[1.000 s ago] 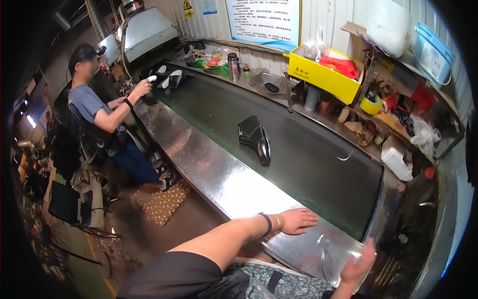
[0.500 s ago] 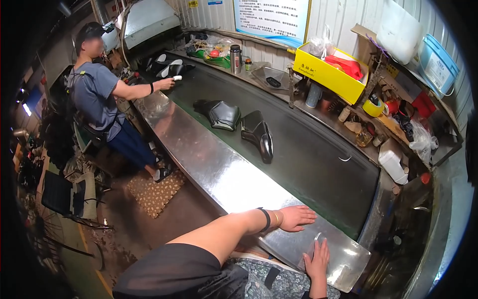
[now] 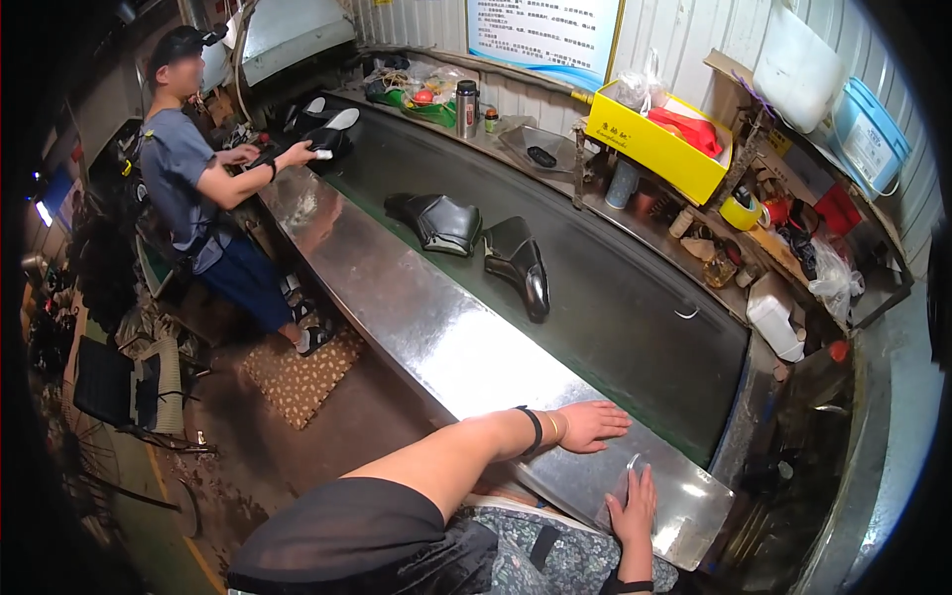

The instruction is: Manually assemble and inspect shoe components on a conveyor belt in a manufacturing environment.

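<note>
My left hand (image 3: 593, 426) lies flat on the shiny metal ledge (image 3: 446, 347), fingers stretched out, a dark band and a thin bracelet at its wrist. Nearer to me, my right hand (image 3: 635, 506) rests on the same ledge with fingers apart, and neither hand holds anything. A pale curved shape beside its fingertips is too unclear to name. Beyond the ledge runs a dark conveyor belt (image 3: 615, 307). Two black shoe uppers lie on it, one shoe upper (image 3: 436, 224) on its side and another shoe upper (image 3: 519, 266) with its toe toward me.
At the far left a co-worker (image 3: 188, 169) stands by the belt, hands near black-and-white shoes (image 3: 337, 127). A steel flask (image 3: 467, 109), a yellow box (image 3: 658, 134) and a white jug (image 3: 776, 315) line the back shelf. A chair (image 3: 129, 387) stands on the left.
The co-worker's outstretched arm has drawn back and both of the co-worker's hands now show by the belt, where the shoes have shifted. My hands stay in place on the ledge.
</note>
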Motion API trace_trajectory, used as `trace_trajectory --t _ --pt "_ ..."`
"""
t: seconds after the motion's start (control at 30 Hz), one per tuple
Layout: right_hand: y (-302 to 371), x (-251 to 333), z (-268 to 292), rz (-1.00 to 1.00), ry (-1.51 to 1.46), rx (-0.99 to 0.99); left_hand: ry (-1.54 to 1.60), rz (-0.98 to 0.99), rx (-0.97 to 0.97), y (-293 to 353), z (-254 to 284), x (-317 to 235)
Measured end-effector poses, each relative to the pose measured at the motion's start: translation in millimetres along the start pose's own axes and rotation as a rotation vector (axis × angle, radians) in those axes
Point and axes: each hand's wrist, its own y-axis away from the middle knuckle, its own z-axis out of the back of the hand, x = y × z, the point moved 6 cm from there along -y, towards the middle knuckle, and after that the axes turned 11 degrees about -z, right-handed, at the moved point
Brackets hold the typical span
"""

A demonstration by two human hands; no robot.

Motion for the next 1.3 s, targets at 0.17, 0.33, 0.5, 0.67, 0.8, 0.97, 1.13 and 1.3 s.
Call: trace_trajectory --t 0.17,0.33,0.5,0.67,0.8,0.97,1.13,1.3 --pt "-2 4 2 -0.015 -0.015 0.007 -0.006 -0.003 0.002 1 -2 3" --pt "-6 5 1 -0.008 -0.021 0.000 0.007 0.002 -0.004 3 2 6" --pt "-4 3 0 0.036 -0.073 0.022 0.003 0.046 0.015 1 3 8" --pt "2 10 10 -0.035 -0.059 0.046 0.044 -0.024 -0.027 -1 -2 1" --pt "0 2 4 -0.017 -0.075 0.059 0.024 -0.007 -0.022 3 0 -2" --pt "6 -12 -3 -0.030 -0.089 0.026 0.067 -0.044 -0.030 -4 -6 -1" --pt "38 -6 30 -0.131 -0.126 -0.068 0.088 0.173 -0.221 1 14 21" --pt "151 -24 21 -0.284 -0.184 -0.129 -0.632 0.927 -0.484 24 129 129"
